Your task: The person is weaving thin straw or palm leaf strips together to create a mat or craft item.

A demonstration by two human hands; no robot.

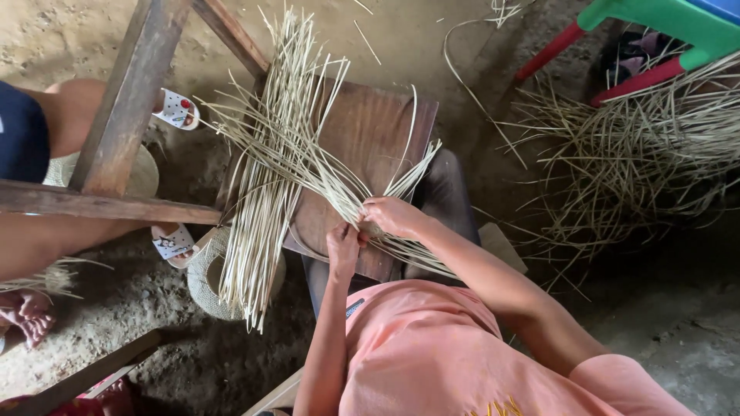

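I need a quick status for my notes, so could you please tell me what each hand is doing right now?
Left hand: closed, pinching pale straw strands over the wooden board.
Right hand: closed on the same strands.

Dirt floor (416,31), wooden frame (127,100), green-red plastic chair (655,19).

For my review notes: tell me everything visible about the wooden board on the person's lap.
The wooden board is dark brown, flat and worn, roughly rectangular with a rounded near corner. It lies across the person's knees. Pale straw strips fan over its left side; both hands, left hand and right hand, pinch strips at its near edge.
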